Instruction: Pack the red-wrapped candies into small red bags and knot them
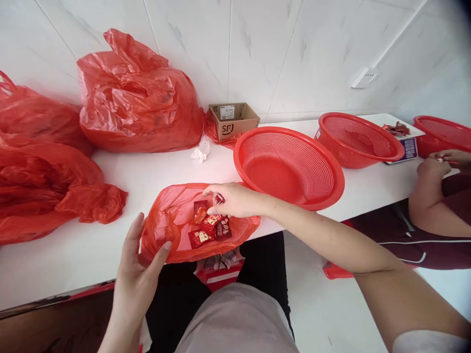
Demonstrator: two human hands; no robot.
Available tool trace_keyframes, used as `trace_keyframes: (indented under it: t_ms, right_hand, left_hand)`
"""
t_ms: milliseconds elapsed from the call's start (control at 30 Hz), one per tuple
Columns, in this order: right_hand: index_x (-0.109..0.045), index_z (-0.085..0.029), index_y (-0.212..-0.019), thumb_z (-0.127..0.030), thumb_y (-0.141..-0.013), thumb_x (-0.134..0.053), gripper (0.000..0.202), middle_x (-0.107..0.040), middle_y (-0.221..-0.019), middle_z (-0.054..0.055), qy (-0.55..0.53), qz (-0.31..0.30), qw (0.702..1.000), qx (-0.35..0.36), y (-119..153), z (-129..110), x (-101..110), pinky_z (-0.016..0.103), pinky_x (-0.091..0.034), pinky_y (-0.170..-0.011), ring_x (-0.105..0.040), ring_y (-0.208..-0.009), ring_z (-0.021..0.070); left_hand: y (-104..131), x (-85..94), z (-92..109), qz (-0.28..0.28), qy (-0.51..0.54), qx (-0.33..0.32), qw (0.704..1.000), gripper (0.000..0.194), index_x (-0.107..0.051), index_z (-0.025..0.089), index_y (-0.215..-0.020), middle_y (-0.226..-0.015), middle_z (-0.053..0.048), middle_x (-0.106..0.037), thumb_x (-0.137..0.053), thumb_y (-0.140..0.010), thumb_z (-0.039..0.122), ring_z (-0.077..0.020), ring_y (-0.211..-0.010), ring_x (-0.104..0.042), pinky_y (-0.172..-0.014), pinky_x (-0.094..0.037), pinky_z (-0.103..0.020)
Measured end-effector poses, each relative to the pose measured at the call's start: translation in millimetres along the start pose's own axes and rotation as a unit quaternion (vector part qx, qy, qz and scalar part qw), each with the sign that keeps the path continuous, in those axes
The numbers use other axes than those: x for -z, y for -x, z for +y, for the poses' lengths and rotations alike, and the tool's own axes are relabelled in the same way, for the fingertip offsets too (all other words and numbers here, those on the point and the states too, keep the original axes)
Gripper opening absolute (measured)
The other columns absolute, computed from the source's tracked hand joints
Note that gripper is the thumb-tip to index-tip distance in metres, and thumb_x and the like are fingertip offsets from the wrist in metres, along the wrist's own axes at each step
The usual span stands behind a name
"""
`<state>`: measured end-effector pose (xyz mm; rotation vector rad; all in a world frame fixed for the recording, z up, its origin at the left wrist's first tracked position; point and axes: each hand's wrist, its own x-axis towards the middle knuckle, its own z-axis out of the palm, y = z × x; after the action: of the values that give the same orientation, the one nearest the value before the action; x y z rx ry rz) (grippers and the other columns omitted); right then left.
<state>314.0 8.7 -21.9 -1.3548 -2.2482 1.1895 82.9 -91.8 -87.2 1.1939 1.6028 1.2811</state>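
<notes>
A red plastic bag (176, 196) lies spread wide at the table's front edge, with several small red packets (201, 238) inside. Over the packets, my right hand (235, 200) has its thumb and fingers closed on a red packet (220, 199). My left hand (138, 264) is at the bag's left side, thumb and fingers apart, with the thumb at the bag's edge. Right of the bag stands a red perforated basket (283, 169) with nothing visible in it.
Full red bags (140, 103) stand at the back left, others at the far left. A small cardboard box (235, 120) and crumpled tissue (201, 149) lie behind. A second basket (358, 139), a scale (408, 147) and a person's hands (441, 164) are at right.
</notes>
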Motion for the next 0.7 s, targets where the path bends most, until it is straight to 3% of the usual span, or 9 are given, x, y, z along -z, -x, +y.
trace_keyframes:
  t_ms: [67, 167, 300, 400, 500, 600, 700]
  right_hand:
    - [-0.061, -0.02, -0.12, -0.024, -0.083, -0.069, 0.038, -0.07, -0.112, 0.008, 0.018, 0.027, 0.999, 0.026, -8, 0, -10, 0.035, -0.05, -0.086, -0.066, -0.096, 0.0208]
    - [-0.056, -0.023, -0.127, -0.018, -0.086, -0.062, 0.041, -0.063, -0.129, 0.007, -0.006, 0.033, 0.997, 0.066, -13, 2, -17, 0.037, -0.048, -0.096, -0.063, -0.108, 0.0206]
    - [-0.04, -0.029, -0.144, -0.013, -0.09, -0.052, 0.058, -0.052, -0.144, 0.007, -0.058, -0.009, 0.995, 0.075, -5, 0, -16, 0.034, -0.052, -0.092, -0.062, -0.118, 0.0199]
    - [-0.046, -0.03, -0.141, -0.017, -0.093, -0.049, 0.049, -0.055, -0.141, 0.005, -0.013, 0.044, 0.995, 0.09, 17, -7, -11, 0.037, -0.053, -0.095, -0.061, -0.119, 0.0205]
    - [-0.055, -0.031, -0.132, -0.021, -0.094, -0.051, 0.039, -0.061, -0.132, 0.004, 0.089, 0.135, 0.981, 0.108, 50, -9, -10, 0.043, -0.05, -0.101, -0.059, -0.119, 0.0223]
    - [-0.061, -0.031, -0.126, -0.023, -0.094, -0.051, 0.034, -0.06, -0.131, 0.007, 0.184, 0.191, 0.96, 0.085, 82, 0, -19, 0.05, -0.051, -0.099, -0.059, -0.119, 0.0271]
    - [-0.065, -0.03, -0.122, -0.027, -0.092, -0.054, 0.032, -0.055, -0.137, 0.011, 0.237, 0.201, 0.95, 0.04, 102, 18, -37, 0.056, -0.053, -0.094, -0.058, -0.119, 0.0323]
  left_hand:
    - [1, 4.0, -3, 0.004, 0.042, 0.009, 0.999, 0.084, -0.036, 0.039, -0.148, -0.155, -0.006, -0.037, -0.076, -0.074, 0.039, -0.0344, -0.137, -0.043, -0.111, -0.038, -0.053]
    - [1, 9.1, -8, 0.0, 0.078, 0.029, 0.997, 0.085, -0.036, 0.038, -0.148, -0.148, -0.009, -0.045, -0.077, -0.073, 0.039, -0.0336, -0.129, -0.052, -0.108, -0.042, -0.053]
    - [-3, 13.1, -13, -0.012, 0.106, 0.054, 0.993, 0.085, -0.033, 0.034, -0.149, -0.131, -0.009, -0.06, -0.075, -0.076, 0.041, -0.0288, -0.117, -0.062, -0.101, -0.049, -0.049]
    - [-8, 19.0, -14, -0.014, 0.087, 0.072, 0.993, 0.082, -0.036, 0.031, -0.148, -0.113, -0.007, -0.068, -0.074, -0.077, 0.043, -0.0257, -0.106, -0.067, -0.097, -0.052, -0.046]
    - [-13, 28.4, -16, -0.022, 0.046, 0.098, 0.994, 0.068, -0.053, 0.027, -0.136, -0.102, -0.004, -0.071, -0.075, -0.074, 0.046, -0.0239, -0.099, -0.068, -0.094, -0.054, -0.042]
    - [-14, 37.8, -16, -0.008, 0.033, 0.112, 0.993, 0.057, -0.064, 0.024, -0.12, -0.108, -0.004, -0.07, -0.077, -0.07, 0.048, -0.0233, -0.103, -0.066, -0.091, -0.055, -0.036]
    - [-12, 45.7, -16, 0.028, 0.021, 0.113, 0.993, 0.045, -0.068, 0.023, -0.101, -0.098, 0.0, -0.07, -0.08, -0.066, 0.047, -0.0185, -0.09, -0.065, -0.081, -0.055, -0.028]
